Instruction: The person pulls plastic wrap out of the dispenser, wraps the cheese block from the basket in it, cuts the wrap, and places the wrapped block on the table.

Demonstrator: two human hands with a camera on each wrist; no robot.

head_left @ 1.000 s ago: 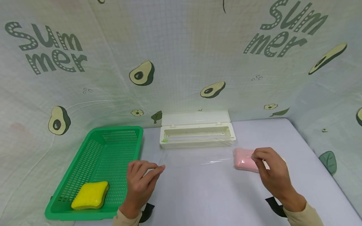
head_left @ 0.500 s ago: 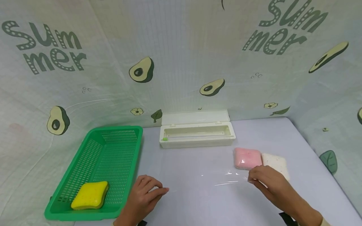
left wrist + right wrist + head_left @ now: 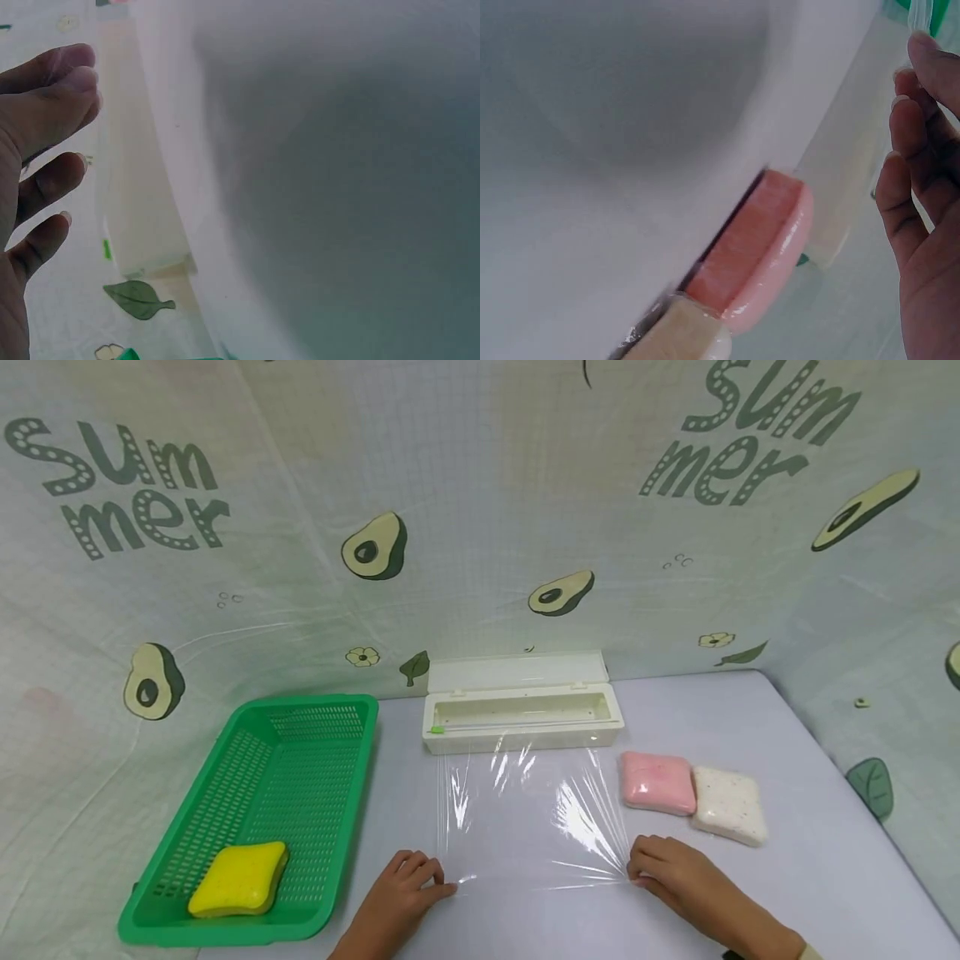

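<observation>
A sheet of clear plastic wrap stretches from the white dispenser box toward the near side of the table. My left hand pinches its near left corner between thumb and fingers; the left wrist view shows the left hand with its other fingers apart. At the near right corner, my right hand pinches the wrap, which gathers into creases there. In the right wrist view a strip of wrap hangs from the right hand. The box's lid stands raised at the back.
Beside the right hand lie a pink soap bar and a white speckled soap bar, touching. On the left a green basket holds a yellow soap bar. A printed curtain rises behind the table.
Both hands have come nearer the table's front edge, drawing the wrap out of the box. The right hand has also shifted left, away from the soap bars, uncovering the white one.
</observation>
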